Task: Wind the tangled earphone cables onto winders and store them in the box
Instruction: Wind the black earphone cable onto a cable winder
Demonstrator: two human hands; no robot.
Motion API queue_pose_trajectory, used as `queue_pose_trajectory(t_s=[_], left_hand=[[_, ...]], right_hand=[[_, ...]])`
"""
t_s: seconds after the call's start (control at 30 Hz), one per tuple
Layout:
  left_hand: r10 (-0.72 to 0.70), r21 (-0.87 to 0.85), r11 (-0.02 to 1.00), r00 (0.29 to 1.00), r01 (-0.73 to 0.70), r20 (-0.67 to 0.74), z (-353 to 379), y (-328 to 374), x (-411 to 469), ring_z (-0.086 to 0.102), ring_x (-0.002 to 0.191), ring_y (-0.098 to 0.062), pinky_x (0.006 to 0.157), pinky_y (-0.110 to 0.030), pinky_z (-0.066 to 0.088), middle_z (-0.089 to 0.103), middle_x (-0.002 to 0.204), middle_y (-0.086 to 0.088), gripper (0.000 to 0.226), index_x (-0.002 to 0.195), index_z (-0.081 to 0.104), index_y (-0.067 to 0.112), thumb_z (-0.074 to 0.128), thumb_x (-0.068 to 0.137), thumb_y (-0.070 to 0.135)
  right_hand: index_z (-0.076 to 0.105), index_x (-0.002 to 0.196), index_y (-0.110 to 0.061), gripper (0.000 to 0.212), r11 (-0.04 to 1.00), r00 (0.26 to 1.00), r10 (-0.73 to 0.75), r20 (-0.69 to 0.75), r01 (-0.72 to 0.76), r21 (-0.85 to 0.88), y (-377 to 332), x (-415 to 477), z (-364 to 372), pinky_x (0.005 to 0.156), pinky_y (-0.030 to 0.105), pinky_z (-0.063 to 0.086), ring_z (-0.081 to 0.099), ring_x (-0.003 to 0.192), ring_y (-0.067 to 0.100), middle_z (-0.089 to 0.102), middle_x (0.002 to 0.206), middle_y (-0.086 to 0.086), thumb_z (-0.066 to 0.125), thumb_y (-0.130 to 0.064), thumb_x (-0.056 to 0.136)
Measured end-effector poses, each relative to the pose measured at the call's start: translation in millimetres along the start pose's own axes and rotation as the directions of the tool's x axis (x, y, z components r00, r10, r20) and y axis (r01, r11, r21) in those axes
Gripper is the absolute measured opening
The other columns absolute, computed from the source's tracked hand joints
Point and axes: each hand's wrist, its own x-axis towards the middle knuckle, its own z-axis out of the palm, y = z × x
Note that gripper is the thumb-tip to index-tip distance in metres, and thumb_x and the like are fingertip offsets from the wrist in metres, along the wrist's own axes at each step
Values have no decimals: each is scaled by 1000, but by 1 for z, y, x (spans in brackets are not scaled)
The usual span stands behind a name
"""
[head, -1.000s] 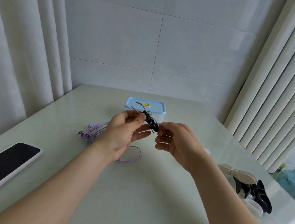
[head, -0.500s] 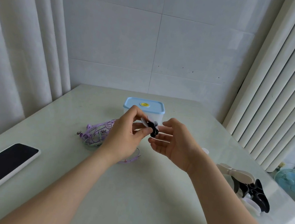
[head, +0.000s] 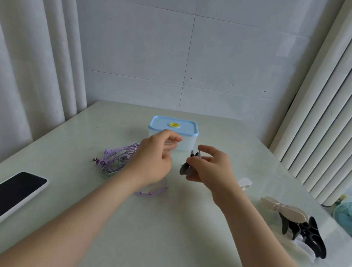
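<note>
My right hand (head: 208,167) pinches a grey winder wound with black cable (head: 187,168), held above the table. My left hand (head: 155,157) hovers just left of it with fingers loosely curled and nothing in them, reaching toward the box. The white box with a closed blue lid (head: 174,127) stands behind both hands. A tangle of purple earphone cable (head: 116,159) lies on the table left of my left hand, and one purple strand (head: 153,191) curves out under my left wrist.
A phone (head: 3,195) lies face up at the table's left edge. A pile of white and black winders (head: 298,225) sits at the right, and a small white piece (head: 244,183) lies behind my right wrist. Curtains hang on both sides. A small fan (head: 349,216) stands off the table's right edge.
My left hand has let go of the wound winder and moved up and left toward the box. My right hand now holds the winder alone, slightly lower and to the right.
</note>
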Motion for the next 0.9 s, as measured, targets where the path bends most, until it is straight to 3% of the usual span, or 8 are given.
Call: queue_pose_trajectory(t_s=[0.1,0.17,0.27,0.47,0.57,0.63,0.77,0.9], left_hand=[[9,204,979,986,25,-168,-7,-6,21,67,112,-10,93,-16,51,70,122,4,43,118,67,17,49,89,-9],[-5,279,958,976,67,-218,-10,-12,38,63,118,-21,101,-28,48,68,126,-4,44,121,67,12,48,87,-9],[-101,318,931,963,180,-251,-11,-17,55,53,129,-32,108,-32,37,56,137,-15,50,134,60,7,50,88,-9],[-271,205,918,914,340,-303,-6,-31,73,46,132,-35,98,-27,33,45,144,-18,57,145,48,5,51,89,-7],[-291,176,916,899,361,-328,-4,-47,72,48,130,-36,101,-32,36,51,141,-19,54,142,50,5,47,89,-7],[-309,141,917,889,373,-338,-4,-59,72,56,124,-34,97,-31,40,60,135,-15,52,139,55,7,48,89,-6],[-360,21,920,863,392,-354,-6,-67,70,65,117,-25,94,-25,44,69,130,-8,49,137,62,13,46,92,-1],[-349,-22,929,854,369,-386,-7,-67,69,67,115,-21,92,-24,45,72,125,-5,47,132,67,14,45,94,-3]], right_hand=[[54,141,-22,54,917,979,-183,-87,138,-375,9,7,0,86,45,61,73,90,25,71,91,-10,63,-16,88],[54,143,-25,54,898,983,-181,-38,149,-415,11,11,2,94,47,57,70,101,24,68,104,-14,63,-26,90],[52,144,-28,48,846,984,-164,71,177,-502,16,14,9,96,40,53,66,103,20,68,113,-11,58,-30,96],[58,142,-30,50,768,984,-143,103,176,-616,24,23,14,103,44,49,60,119,27,69,125,-6,49,-32,93],[54,145,-28,65,760,978,-191,82,200,-618,20,20,18,110,47,43,53,129,23,64,133,-6,40,-45,84],[55,145,-26,60,729,957,-281,70,260,-633,13,20,23,112,43,38,47,130,19,61,134,-8,42,-42,88],[61,138,-19,41,577,873,-475,108,401,-712,-5,44,47,106,41,41,51,124,24,65,134,-2,52,-20,98],[62,137,-13,34,400,823,-504,262,491,-774,-16,80,77,105,41,42,53,132,30,65,139,4,55,-22,104]])
